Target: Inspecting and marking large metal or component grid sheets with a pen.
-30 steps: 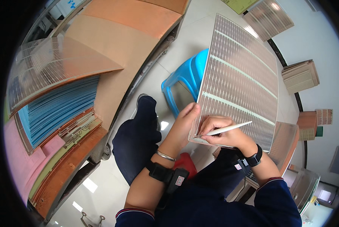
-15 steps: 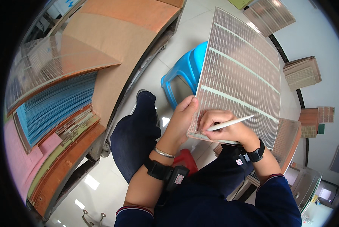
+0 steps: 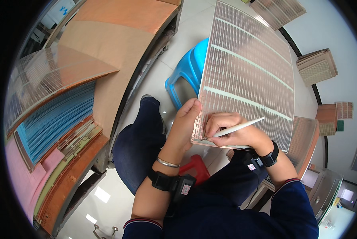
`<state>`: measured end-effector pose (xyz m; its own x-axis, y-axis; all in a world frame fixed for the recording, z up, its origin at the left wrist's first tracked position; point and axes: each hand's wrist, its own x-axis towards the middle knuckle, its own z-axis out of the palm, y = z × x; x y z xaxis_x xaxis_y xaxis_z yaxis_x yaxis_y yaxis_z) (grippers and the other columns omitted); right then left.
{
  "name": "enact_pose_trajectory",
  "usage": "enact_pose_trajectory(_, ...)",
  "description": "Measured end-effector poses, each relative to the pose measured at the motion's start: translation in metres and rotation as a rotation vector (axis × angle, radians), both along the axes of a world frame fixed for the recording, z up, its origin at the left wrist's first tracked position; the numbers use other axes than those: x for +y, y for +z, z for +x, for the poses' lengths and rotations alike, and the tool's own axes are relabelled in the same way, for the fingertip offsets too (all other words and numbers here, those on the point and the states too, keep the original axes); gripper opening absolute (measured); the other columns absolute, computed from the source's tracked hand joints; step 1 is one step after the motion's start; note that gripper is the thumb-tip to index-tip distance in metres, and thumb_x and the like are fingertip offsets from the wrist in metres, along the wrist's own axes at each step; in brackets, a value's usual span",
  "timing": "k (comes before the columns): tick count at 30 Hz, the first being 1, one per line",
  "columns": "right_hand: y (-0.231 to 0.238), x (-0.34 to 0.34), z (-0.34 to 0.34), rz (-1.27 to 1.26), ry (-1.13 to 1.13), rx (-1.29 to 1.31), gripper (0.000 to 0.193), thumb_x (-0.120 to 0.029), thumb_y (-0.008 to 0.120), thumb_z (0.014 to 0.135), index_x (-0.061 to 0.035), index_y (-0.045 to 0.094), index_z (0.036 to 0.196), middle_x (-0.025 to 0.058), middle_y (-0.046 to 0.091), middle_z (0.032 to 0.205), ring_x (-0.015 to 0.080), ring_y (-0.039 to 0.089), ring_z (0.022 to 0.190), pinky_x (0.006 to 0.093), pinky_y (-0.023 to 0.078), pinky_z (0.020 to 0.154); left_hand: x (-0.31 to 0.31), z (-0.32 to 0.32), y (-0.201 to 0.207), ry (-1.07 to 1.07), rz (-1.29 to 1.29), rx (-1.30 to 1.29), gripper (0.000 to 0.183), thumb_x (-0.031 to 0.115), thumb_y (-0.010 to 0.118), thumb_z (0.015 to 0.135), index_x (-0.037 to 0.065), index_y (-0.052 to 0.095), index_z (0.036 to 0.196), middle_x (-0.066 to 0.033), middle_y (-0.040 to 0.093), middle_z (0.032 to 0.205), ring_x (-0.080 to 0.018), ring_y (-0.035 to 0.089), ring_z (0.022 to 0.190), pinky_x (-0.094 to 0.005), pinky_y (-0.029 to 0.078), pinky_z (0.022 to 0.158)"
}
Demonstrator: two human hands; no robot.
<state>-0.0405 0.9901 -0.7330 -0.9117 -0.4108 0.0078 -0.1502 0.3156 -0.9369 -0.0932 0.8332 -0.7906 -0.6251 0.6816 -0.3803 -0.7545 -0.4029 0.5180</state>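
The left hand (image 3: 187, 121) is pinching the striped panel's (image 3: 246, 65) left edge near its near-left corner, thumb lying on top. The right hand (image 3: 232, 129) is curling over the near edge, pinching a white pen-shaped tool (image 3: 244, 125), tip pointing toward that corner. The panel is partly hiding a blue stool (image 3: 188, 65).

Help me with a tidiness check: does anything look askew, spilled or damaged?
Mildly untidy at far left: the pink sheets seem to jut out past the blue sheets, their edges not lined up. No spill shows, and the held panel has no obvious damage.
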Motion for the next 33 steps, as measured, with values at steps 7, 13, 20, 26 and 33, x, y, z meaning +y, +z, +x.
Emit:
enact_pose_trajectory(7,0.000,0.001,-0.003,-0.012,0.004,0.011,0.011,0.000,0.066,0.071,-0.0050,0.057,0.074,0.0057,0.058,0.073,0.0220,0.059,0.067,0.0306,0.046,0.062,0.000,-0.003,0.002,-0.002,-0.049,0.002,0.029,0.025,0.041,0.099,0.002,0.054,0.112,-0.0079,0.062,0.101,-0.0125,0.062,0.087,-0.0254,0.050,0.074)
enact_pose_trajectory(13,0.001,0.008,-0.006,-0.047,0.085,-0.015,0.012,0.004,0.063,0.068,-0.0039,0.053,0.071,0.0065,0.056,0.068,0.0229,0.057,0.065,0.0317,0.044,0.060,0.004,-0.002,0.006,0.024,-0.090,0.047,0.023,0.026,0.045,0.098,0.005,0.054,0.097,0.0003,0.057,0.082,-0.0056,0.055,0.070,-0.0224,0.047,0.060)
enact_pose_trajectory(20,0.001,0.006,-0.013,-0.041,0.063,-0.007,0.012,0.002,0.065,0.071,-0.0033,0.055,0.072,0.0059,0.058,0.071,0.0207,0.057,0.066,0.0316,0.044,0.060,0.005,-0.003,0.008,0.047,-0.110,0.058,0.023,0.025,0.045,0.098,0.004,0.054,0.095,0.0014,0.055,0.081,-0.0049,0.052,0.072,-0.0228,0.046,0.062)
enact_pose_trajectory(26,0.001,0.010,-0.019,-0.043,0.168,-0.026,0.014,0.001,0.067,0.070,-0.0036,0.054,0.072,0.0063,0.059,0.073,0.0227,0.058,0.069,0.0321,0.045,0.061,0.002,-0.005,0.004,0.015,-0.117,0.036,0.024,0.025,0.044,0.098,0.004,0.055,0.094,0.0009,0.055,0.083,-0.0050,0.051,0.074,-0.0225,0.045,0.064)
enact_pose_trajectory(33,0.002,0.017,-0.020,-0.031,0.233,-0.013,0.015,0.001,0.067,0.070,-0.0035,0.053,0.071,0.0067,0.059,0.072,0.0236,0.058,0.069,0.0319,0.045,0.062,0.003,-0.003,-0.005,-0.021,-0.057,0.088,0.025,0.025,0.043,0.098,0.004,0.055,0.105,-0.0033,0.061,0.094,-0.0080,0.058,0.082,-0.0231,0.049,0.070)
